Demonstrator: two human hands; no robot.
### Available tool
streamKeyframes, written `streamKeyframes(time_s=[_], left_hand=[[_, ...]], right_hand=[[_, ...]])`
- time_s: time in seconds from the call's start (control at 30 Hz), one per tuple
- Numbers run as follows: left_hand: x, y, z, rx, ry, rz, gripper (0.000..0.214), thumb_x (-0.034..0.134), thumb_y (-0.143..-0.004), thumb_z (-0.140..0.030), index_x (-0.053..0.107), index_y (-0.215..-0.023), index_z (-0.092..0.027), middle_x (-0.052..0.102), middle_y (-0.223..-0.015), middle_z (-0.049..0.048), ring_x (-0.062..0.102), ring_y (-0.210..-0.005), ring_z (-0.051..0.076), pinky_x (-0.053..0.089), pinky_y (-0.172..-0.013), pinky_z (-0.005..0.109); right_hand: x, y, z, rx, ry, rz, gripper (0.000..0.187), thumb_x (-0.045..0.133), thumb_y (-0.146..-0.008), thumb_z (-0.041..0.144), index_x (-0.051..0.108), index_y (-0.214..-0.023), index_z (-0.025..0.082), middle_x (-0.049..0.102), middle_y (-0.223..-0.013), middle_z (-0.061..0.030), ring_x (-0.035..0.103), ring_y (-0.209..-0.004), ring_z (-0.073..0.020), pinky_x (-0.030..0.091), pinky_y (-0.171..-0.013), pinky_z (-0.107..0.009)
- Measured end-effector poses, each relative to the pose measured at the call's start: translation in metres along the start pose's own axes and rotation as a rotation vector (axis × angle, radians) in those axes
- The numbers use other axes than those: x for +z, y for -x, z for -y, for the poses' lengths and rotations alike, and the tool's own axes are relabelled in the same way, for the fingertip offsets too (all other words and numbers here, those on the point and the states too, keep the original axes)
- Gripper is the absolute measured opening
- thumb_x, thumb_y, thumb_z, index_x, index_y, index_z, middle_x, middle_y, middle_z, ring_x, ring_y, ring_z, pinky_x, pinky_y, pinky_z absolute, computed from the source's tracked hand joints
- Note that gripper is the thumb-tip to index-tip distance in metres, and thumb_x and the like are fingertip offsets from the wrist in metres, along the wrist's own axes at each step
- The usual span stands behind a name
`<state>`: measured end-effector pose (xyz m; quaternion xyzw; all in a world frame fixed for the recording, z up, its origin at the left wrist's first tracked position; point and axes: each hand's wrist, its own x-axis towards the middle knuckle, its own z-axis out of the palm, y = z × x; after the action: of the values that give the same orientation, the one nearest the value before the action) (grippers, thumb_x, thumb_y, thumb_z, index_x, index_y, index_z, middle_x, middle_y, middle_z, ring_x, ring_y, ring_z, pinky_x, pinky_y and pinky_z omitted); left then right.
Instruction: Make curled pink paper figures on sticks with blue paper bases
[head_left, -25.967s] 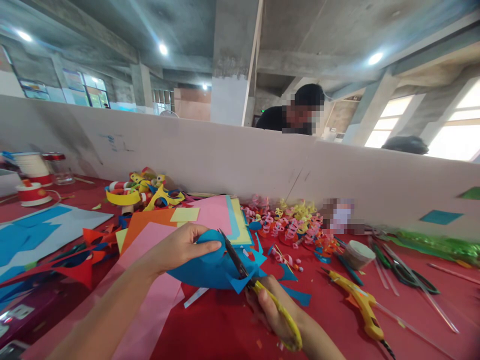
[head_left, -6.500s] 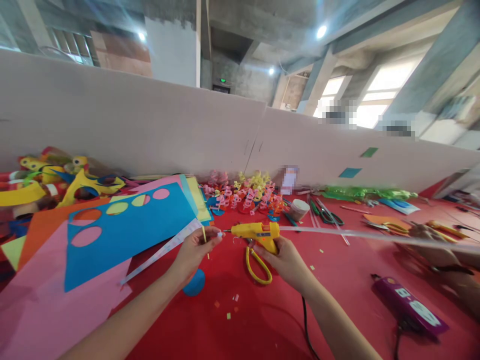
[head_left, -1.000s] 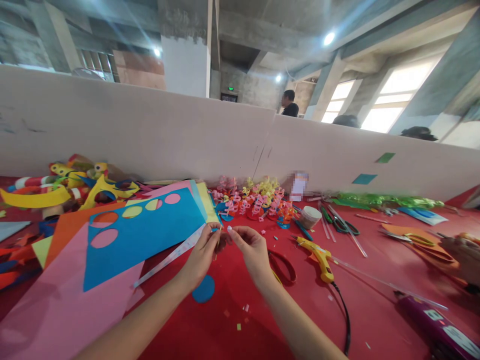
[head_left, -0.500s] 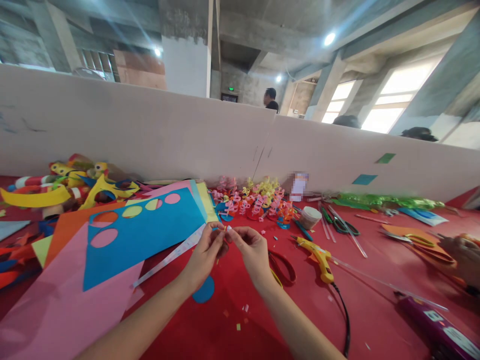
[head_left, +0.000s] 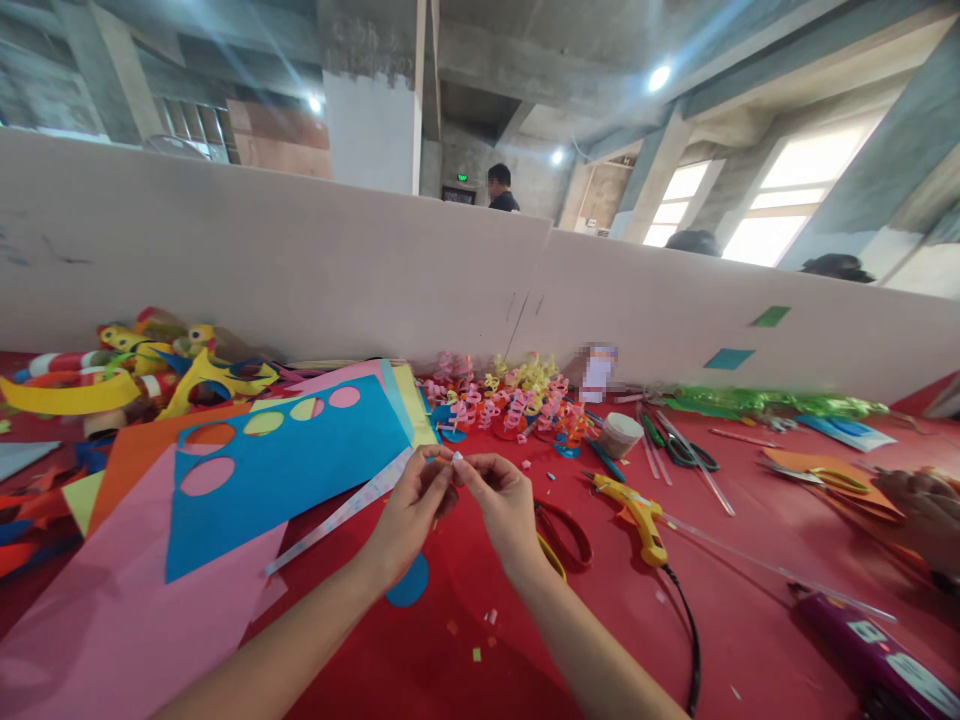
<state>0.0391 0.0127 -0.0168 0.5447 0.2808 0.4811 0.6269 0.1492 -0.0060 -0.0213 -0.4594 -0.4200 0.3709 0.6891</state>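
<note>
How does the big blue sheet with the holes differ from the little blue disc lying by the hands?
The blue sheet is large, straight-edged and has round holes cut through it; the blue disc is small, round and has no holes showing. The sheet lies on top of pink and orange paper, while the disc lies straight on the red table, partly hidden behind the left wrist. Both are flat and the same blue.

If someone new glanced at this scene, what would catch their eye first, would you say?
Probably the left hand and right hand meeting at centre, pinching a tiny white paper piece between fingertips. Left of them lies a blue sheet with round holes; to the right, a yellow glue gun rests on the red table.
</note>
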Motion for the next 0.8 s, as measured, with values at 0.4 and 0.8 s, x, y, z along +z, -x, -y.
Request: streamKeyframes(time_s=[0.4, 0.8], left_hand=[[0.003, -0.005, -0.001, -0.143, 0.351, -0.133, 0.029, 0.078, -0.06, -0.028, 0.059, -0.078, -0.017, 0.054, -0.066, -0.0049, 0.049, -0.053, 0.005, 0.039, -0.05, 0.017], [-0.002, -0.007, 0.009, -0.227, 0.39, -0.138, 0.027, 0.082, -0.054, -0.023, 0.067, -0.075, -0.014, 0.065, -0.071, -0.0004, 0.058, -0.065, 0.008, 0.044, -0.064, 0.019]], right_hand=[[-0.003, -0.005, -0.001, 0.018, -0.046, 0.07, 0.019, 0.068, -0.068, 0.037, 0.065, -0.071, 0.018, 0.065, -0.067, -0.001, 0.057, -0.063, -0.0141, 0.045, -0.063, -0.026], [-0.011, -0.012, -0.004, 0.013, 0.068, 0.137, 0.016, 0.071, -0.065, 0.033, 0.067, -0.071, 0.019, 0.063, -0.065, -0.0005, 0.054, -0.06, -0.0139, 0.043, -0.059, -0.026]])
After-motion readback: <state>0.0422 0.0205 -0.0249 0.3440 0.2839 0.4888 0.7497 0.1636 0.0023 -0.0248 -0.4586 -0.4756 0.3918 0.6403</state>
